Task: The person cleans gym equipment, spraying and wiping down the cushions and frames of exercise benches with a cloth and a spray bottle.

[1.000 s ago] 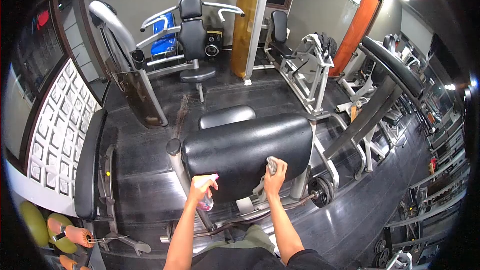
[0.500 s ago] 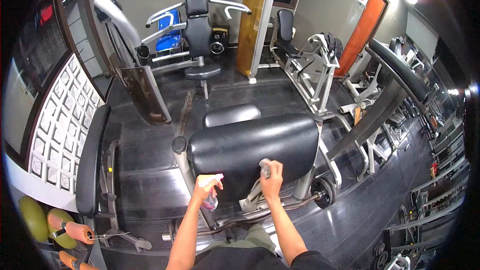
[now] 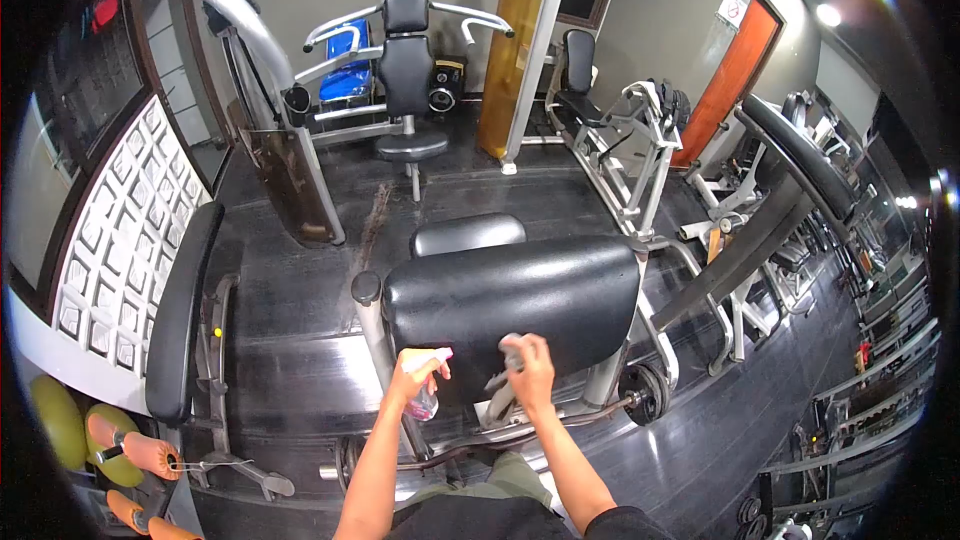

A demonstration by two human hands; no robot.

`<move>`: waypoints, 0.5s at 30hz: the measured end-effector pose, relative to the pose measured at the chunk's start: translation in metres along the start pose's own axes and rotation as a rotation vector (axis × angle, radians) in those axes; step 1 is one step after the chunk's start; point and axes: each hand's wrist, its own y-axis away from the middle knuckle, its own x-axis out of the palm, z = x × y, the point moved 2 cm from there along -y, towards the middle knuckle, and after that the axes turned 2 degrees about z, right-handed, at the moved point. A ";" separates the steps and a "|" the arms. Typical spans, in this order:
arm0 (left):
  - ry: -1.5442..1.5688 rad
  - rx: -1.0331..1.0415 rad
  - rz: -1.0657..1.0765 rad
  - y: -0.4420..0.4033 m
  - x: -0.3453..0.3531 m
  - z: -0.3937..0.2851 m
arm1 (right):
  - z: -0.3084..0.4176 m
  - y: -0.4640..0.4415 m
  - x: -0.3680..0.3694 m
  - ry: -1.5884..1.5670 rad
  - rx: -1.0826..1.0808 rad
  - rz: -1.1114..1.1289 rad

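My left hand (image 3: 415, 377) is wrapped round a clear spray bottle (image 3: 424, 403) with a pink nozzle, at the left lower edge of a black padded bench pad (image 3: 510, 290). Bunched in my right hand (image 3: 532, 372) is a greyish cloth (image 3: 511, 348), against the lower middle of the same pad; the hand is slightly blurred. A smaller black pad (image 3: 468, 233) lies just behind the large one. Below both hands runs a curved bar (image 3: 480, 448) with weight plates (image 3: 645, 393) at its right end.
A long black bench (image 3: 183, 320) stands at the left, above orange foam rollers (image 3: 150, 454) and green balls (image 3: 58, 420). A seated press machine (image 3: 405, 75) and a weight tower (image 3: 515, 60) are at the back. A slanted padded machine (image 3: 795, 155) stands right.
My right hand has moved left across the pad with the cloth. My left hand keeps its hold on the bottle near the pad's left edge. The camera view has shifted slightly.
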 end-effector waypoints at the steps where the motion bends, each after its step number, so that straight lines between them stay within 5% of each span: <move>1: 0.012 0.011 -0.003 0.000 0.001 -0.001 | -0.001 -0.012 -0.005 -0.025 0.056 -0.073; 4: 0.019 0.010 0.016 -0.002 -0.001 0.006 | 0.006 -0.028 -0.004 -0.055 0.128 -0.153; 8: 0.027 0.021 0.002 -0.003 -0.001 0.006 | 0.017 0.001 0.018 -0.039 -0.033 -0.090; 11: 0.008 -0.005 -0.012 -0.002 0.000 0.003 | 0.017 0.038 0.035 0.018 -0.139 0.350; 15: -0.008 0.015 -0.016 -0.002 -0.001 0.005 | 0.009 0.020 0.016 -0.008 -0.095 0.220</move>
